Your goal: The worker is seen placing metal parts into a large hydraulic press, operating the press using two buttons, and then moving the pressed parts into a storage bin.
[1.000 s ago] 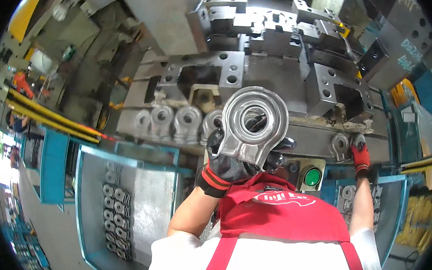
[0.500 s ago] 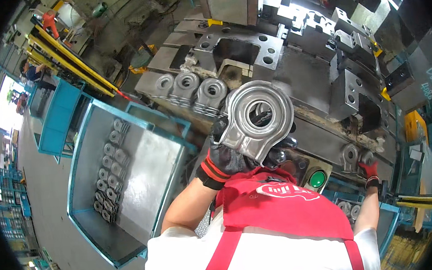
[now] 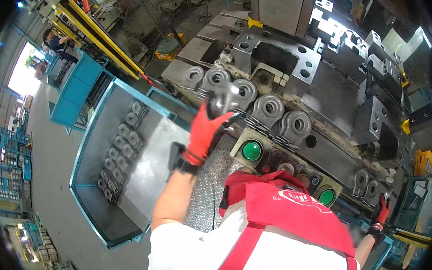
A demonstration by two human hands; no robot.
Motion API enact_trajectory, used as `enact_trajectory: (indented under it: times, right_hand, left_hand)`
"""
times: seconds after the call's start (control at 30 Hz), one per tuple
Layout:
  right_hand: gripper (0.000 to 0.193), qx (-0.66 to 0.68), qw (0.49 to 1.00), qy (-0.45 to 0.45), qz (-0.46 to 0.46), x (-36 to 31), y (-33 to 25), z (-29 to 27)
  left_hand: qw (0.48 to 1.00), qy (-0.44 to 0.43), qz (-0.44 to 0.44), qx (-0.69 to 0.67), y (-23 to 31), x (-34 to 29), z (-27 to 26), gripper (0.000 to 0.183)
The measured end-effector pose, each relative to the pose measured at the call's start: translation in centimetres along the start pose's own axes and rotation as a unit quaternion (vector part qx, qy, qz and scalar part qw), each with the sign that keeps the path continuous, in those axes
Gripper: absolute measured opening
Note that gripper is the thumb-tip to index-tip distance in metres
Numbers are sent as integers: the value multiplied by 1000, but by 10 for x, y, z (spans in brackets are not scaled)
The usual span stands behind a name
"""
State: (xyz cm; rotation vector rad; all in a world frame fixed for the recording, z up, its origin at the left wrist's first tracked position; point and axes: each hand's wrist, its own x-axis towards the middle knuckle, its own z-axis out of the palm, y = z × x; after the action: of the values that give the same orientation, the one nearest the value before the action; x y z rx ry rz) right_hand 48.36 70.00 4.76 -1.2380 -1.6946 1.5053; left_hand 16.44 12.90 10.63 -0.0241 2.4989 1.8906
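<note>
My left hand [image 3: 206, 130], in a red glove with dark fingers, is closed on a ring-shaped metal part [image 3: 219, 103], blurred by motion. The hand is at the near edge of the machine bed, over a row of stacked metal parts like it, each with a round hole; one stack [image 3: 268, 108] sits just right of the hand. Far to the right, my right hand [image 3: 383, 212], also red-gloved, reaches to the end of the bed beside further ring-shaped parts [image 3: 361, 178]. Its fingertips are small and partly hidden, so its grip is unclear.
A control box with green buttons [image 3: 252, 151] stands between my body and the bed. To the left is a blue-framed metal bin [image 3: 78, 161] with several stacked parts inside. Die blocks [image 3: 280, 53] rise from the bed. A person [image 3: 59, 44] stands far left by blue carts.
My left hand, with a ring-shaped part, has gone from close before me to the row of stacks. More stacks and another green button show. The view has shifted; my right hand stays far right.
</note>
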Motion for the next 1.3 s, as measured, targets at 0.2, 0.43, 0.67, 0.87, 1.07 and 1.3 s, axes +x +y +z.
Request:
enact_trajectory:
  times: [0.2, 0.43, 0.67, 0.87, 1.07, 1.3]
  right_hand:
    - [40, -59, 996, -37, -52, -81, -47, 16]
    - [54, -46, 994, -77, -65, -135, -95, 74]
    - [59, -90, 970, -152, -169, -147, -155, 144]
    - [68, -36, 960, -226, -162, -100, -216, 254]
    - [81, -265, 904, -114, -314, -8, -267, 341]
    - [87, -499, 833, -42, -237, 55, -331, 431]
  left_hand:
    - [927, 129, -29, 352, -41, 91, -51, 96]
    - [903, 68, -66, 419, -89, 193, -64, 99]
    - [858, 37, -79, 506, -105, 219, -38, 91]
    - [931, -40, -67, 357, -136, 227, -77, 83]
    - [982, 181, 50, 9, -134, 199, -78, 69]
    - [966, 231, 23, -113, -184, 121, -107, 58]
